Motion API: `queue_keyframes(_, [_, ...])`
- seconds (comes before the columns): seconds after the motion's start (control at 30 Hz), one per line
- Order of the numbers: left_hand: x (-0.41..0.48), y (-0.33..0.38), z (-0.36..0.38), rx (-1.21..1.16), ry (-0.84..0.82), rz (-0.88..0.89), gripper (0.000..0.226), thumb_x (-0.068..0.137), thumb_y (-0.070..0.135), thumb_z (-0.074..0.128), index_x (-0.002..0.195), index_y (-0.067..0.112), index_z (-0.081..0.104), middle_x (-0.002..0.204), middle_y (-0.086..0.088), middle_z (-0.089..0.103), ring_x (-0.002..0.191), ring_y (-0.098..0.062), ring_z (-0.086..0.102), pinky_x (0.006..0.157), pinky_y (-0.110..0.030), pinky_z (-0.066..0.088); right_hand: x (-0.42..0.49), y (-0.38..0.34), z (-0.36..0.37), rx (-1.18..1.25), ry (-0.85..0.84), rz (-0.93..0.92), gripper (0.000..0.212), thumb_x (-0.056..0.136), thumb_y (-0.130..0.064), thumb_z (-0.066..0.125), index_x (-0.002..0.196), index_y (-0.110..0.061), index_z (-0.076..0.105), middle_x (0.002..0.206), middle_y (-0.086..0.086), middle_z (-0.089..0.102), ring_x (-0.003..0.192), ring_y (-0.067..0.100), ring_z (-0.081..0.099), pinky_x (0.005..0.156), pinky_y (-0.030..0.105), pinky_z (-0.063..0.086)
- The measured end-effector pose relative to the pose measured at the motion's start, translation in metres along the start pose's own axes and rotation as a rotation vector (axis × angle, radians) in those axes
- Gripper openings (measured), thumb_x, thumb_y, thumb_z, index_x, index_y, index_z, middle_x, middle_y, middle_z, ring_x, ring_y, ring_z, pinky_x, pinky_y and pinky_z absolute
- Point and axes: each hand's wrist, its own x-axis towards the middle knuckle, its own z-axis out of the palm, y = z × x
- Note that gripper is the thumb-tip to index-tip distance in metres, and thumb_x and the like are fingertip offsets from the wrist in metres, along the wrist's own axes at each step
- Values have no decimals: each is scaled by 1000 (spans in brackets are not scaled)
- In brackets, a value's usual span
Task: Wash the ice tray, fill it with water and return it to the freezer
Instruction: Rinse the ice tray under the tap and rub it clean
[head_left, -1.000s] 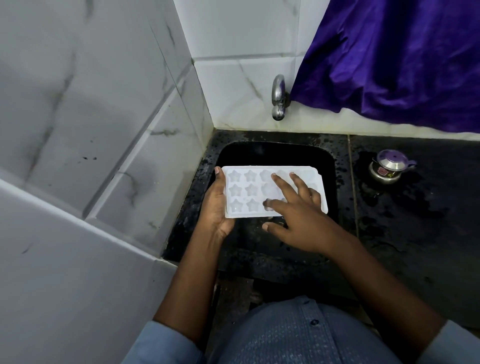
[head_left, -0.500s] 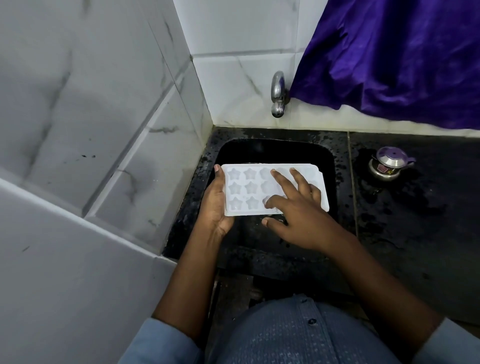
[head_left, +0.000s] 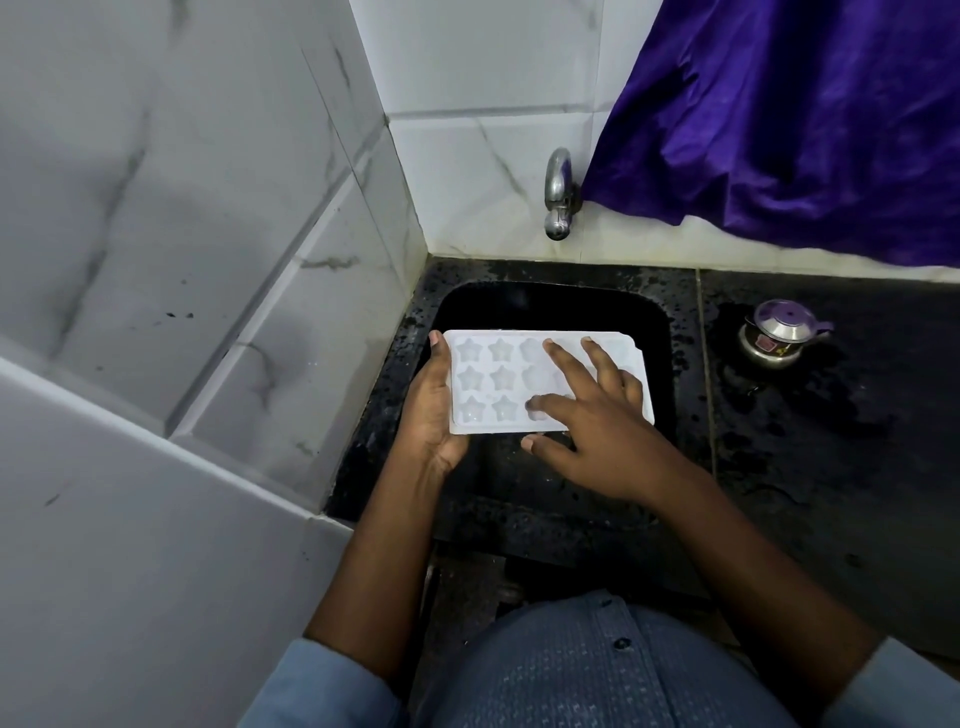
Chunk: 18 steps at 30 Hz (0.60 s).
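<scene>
While left hand (head_left: 434, 415) clasps one ice tray (head_left: 483, 389), right hand (head_left: 597, 431) rests spread across it.

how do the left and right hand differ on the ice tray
The left hand grips the ice tray by its left end, thumb along the edge; the right hand lies flat on top. Left fingers curl beneath; right fingers spread over the star cavities. Both touch the tray above the sink.

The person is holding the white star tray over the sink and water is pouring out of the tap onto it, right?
Not quite. The head view shows the tap dry, with no water coming out. The rest is right: the left hand holds the white star tray over the sink, while the right hand rests its fingers on it.
</scene>
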Motion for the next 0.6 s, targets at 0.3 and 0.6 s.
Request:
queue_keyframes(0.3, [-1,-1,0,-14,20,-7,80,106,72,37,150,9,61,142,-21,69,130,-42,67,111,-62,51,0,0,-1,23,4,-12,34,95,-60,58,123,-41,59,175,-7,-5,157,21,-23,122,54,0])
queue_keyframes(0.6, [-6,1,5,-17,20,2,79,107,71,35,147,8,62,141,-22,70,126,-41,70,101,-57,59,-2,1,-3,36,-14,-18,37,95,-61,59,126,-41,59,175,-7,-4,157,21,-23,122,53,0])
